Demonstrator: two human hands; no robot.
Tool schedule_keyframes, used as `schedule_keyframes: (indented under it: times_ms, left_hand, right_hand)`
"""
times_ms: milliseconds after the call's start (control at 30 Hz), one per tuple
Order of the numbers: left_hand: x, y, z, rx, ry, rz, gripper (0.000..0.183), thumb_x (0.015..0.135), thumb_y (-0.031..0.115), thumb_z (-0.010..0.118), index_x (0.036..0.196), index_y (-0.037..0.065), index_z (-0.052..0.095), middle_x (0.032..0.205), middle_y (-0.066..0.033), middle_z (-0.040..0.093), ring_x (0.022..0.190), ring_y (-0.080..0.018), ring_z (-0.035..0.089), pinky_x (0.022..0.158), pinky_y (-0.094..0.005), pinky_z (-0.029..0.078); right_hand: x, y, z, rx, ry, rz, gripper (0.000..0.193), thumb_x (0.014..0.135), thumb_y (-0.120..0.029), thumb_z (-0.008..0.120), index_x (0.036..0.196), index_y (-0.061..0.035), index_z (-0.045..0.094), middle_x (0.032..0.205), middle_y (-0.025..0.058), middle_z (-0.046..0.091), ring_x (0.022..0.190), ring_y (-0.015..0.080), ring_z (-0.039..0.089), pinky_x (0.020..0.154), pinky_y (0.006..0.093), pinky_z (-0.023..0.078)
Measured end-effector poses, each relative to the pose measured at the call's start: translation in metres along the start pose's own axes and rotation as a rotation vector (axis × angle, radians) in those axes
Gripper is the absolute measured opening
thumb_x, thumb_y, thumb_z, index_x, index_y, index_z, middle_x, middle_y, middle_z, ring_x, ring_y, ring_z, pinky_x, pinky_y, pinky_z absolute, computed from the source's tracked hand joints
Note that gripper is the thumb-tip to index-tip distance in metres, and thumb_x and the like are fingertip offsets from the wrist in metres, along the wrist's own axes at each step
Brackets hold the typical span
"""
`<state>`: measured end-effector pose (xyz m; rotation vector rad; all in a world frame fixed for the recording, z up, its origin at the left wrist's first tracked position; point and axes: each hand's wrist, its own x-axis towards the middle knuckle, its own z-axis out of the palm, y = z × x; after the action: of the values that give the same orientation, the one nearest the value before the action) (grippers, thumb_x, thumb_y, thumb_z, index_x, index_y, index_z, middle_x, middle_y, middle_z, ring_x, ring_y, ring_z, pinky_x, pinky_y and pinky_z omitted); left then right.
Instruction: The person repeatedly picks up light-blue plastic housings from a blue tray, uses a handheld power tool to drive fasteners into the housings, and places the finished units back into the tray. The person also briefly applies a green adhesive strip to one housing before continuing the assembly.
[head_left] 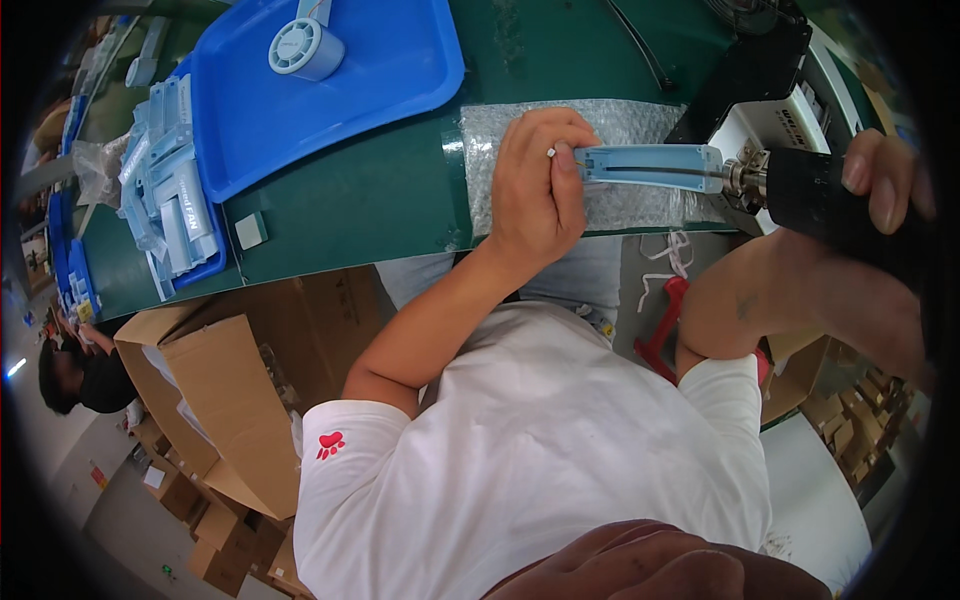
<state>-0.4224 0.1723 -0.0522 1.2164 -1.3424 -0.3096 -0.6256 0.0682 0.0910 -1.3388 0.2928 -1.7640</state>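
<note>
My left hand [538, 190] is closed round one end of a long light-blue plastic shell [650, 165], held over the bubble wrap. A small white plug [551, 152] pokes out by my thumb. At the shell's other end is the metal nose of a black electric screwdriver [815, 190]; whether its bit touches a screw I cannot make out. Fingers of my right hand [885, 180] wrap round the screwdriver body, which lies nearly level. The shell's open side shows a channel with a thin dark line along it.
Bubble wrap [480, 150] covers part of the green table [350, 215]. A blue tray [400, 90] holds a round light-blue fan head [305, 50]. Several shells [180, 190] pile at the left. A black-and-white box [760, 120] stands right. A carton [235, 400] sits below; another person [95, 370] works far left.
</note>
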Motion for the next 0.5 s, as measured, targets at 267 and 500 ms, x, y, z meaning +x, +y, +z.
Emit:
schedule_keyframes:
  times_ms: [267,500]
  left_hand:
    - [-0.001,0.004,0.003,0.001,0.020,-0.009,0.012,0.095,0.002,0.049,0.098,0.003,0.061,0.103,-0.0137,0.063,0.089,-0.0322,0.057,0.082,-0.0426,0.046]
    - [-0.001,0.003,0.004,-0.002,0.026,-0.005,0.013,0.094,0.002,0.050,0.098,0.003,0.062,0.104,-0.0136,0.064,0.090,-0.0314,0.057,0.081,-0.0412,0.046]
  right_hand:
    - [0.002,-0.005,-0.006,0.003,0.004,-0.032,0.079,0.089,-0.074,0.047,0.107,0.0024,0.059,0.086,0.0118,0.057,0.066,0.0215,0.054,0.066,0.0377,0.047]
    - [0.009,-0.011,-0.011,0.004,0.001,-0.049,0.082,0.088,-0.076,0.046,0.107,0.0032,0.059,0.086,0.0120,0.057,0.065,0.0217,0.054,0.065,0.0378,0.047]
